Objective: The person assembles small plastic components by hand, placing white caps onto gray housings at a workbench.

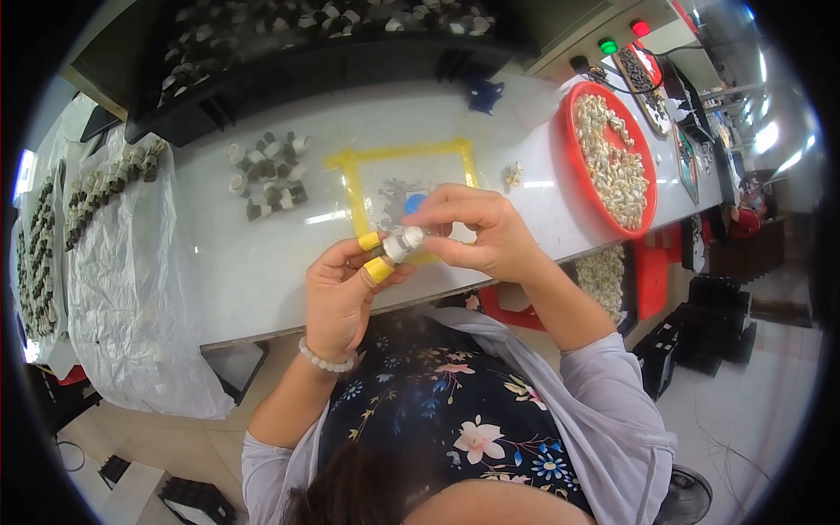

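Over the front of the table, my left hand pinches a small cylindrical part, white at one end and dark at the other. Yellow bands wrap its thumb and a fingertip. My right hand comes from the right, its thumb and fingers closed round the white end of that part. Just behind the right fingertips shows a round blue piece; whether a finger touches it I cannot tell. Beneath both hands, yellow tape frames a patch of table with small grey bits.
Several similar parts lie at the left of the table. A red basin of small cream-coloured pieces stands at the right. A black tray of parts is at the back. Plastic sheeting with rows of parts lies far left.
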Demonstrator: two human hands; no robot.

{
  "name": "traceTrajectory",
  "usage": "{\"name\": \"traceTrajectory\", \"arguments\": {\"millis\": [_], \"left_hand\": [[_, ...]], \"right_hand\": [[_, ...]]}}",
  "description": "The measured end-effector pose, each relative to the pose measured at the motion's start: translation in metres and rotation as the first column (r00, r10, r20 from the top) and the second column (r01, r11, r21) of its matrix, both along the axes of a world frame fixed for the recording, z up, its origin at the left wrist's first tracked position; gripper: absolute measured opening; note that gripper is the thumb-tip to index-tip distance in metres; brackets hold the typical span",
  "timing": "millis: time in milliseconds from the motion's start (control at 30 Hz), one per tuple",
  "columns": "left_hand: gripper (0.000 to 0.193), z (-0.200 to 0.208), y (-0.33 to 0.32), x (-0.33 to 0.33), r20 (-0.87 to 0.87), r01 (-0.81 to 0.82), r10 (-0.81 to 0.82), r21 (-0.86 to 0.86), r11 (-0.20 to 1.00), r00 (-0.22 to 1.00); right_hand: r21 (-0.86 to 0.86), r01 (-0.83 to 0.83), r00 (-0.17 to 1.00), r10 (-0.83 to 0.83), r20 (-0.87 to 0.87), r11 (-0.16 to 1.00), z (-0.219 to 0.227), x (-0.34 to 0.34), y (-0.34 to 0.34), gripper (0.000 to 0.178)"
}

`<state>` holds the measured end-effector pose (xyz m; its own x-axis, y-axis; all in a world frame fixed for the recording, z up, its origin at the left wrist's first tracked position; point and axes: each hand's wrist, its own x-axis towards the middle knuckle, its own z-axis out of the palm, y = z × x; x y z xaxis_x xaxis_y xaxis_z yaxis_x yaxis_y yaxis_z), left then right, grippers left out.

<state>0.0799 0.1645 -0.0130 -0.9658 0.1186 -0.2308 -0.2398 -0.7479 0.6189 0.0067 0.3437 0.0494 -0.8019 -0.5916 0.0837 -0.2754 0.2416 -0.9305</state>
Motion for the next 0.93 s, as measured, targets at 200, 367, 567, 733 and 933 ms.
{"name": "traceTrajectory", "arguments": {"millis": [200,367,567,733,933], "left_hand": [[0.025,0.001,0.002,0.001,0.012,-0.006,0.006,-0.010,1.000,1.000],[0.020,-0.001,0.009,0.003,-0.031,-0.046,0.042,-0.143,0.989,0.999],[0.018,0.000,0.009,-0.001,0.000,-0.002,0.002,-0.248,0.969,1.000],[0.022,0.012,-0.009,0.001,0.036,0.090,-0.084,-0.206,0.974,0.996],[0.030,0.033,-0.080,0.015,-0.150,-0.150,0.085,-0.503,0.851,0.985]], "right_hand": [[0.017,-0.020,0.999,0.021,-0.034,1.000,-0.004,0.002,-0.001,0.025],[0.001,-0.021,0.999,0.022,-0.042,1.000,-0.009,0.007,0.002,0.027],[0.047,-0.052,0.993,0.057,-0.102,0.998,-0.013,0.004,0.008,0.027],[0.072,-0.014,0.999,0.016,-0.028,0.997,-0.009,0.005,0.015,0.026],[0.227,0.614,0.763,-0.494,-0.418,0.756,-0.029,-0.027,0.057,0.019]]}}
